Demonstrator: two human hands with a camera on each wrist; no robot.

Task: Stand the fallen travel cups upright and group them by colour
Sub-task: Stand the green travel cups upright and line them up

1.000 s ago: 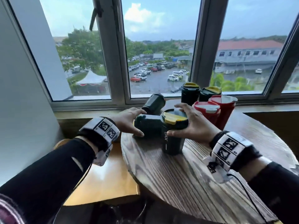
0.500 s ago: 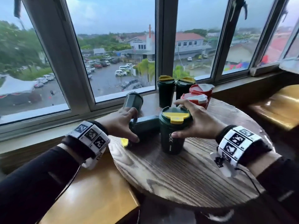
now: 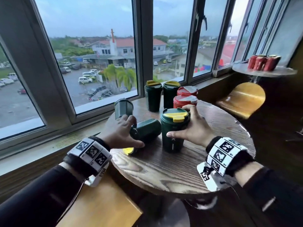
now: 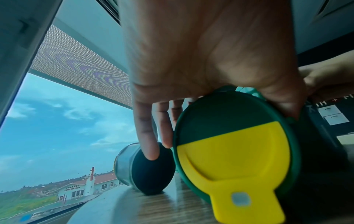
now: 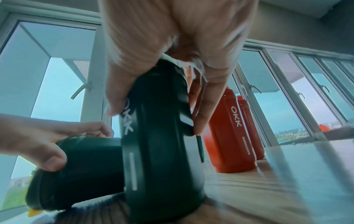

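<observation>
The left hand [image 3: 120, 133] grasps a fallen green cup [image 3: 146, 131] near its lid, thumb and fingers wrapped over the body; the cup lies on its side near the left edge of the round wooden table [image 3: 164, 169], its yellow-tabbed lid [image 4: 235, 151] pointing at the near-left rim. The right hand [image 3: 196, 129] grips an upright green cup [image 3: 173, 133] touching it, fingers round the lid rim. This cup reads "OKK" in white above a white bar. Behind the left hand a second fallen green cup [image 3: 123, 107] lies at the far-left edge by the window. Two upright green cups [image 3: 153, 97] and two red cups [image 3: 185, 99], also marked "OKK", stand along the far edge. The table's near half is bare wood.
</observation>
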